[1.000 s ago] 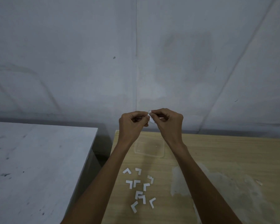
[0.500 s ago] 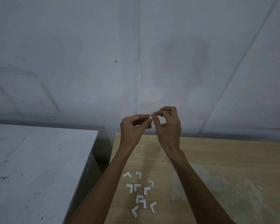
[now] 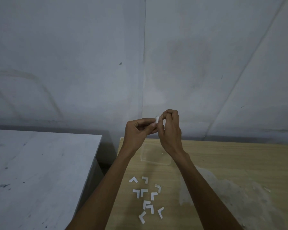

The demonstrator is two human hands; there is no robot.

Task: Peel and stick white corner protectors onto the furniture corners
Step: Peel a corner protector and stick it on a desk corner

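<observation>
item: one white corner protector, held in the air above the far edge of the wooden tabletop.
left hand: fingers pinch the piece.
right hand: fingers curled, picking at its upper end.
stock: spare protectors lie loose on the tabletop.
step, as judged: peeling the backing.
next: free the backing fully, then press onto a furniture corner.

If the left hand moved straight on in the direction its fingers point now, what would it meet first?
Almost at once the right hand: the left hand points sideways at it, and both pinch the same white corner protector between them. Depth is unclear.
</observation>
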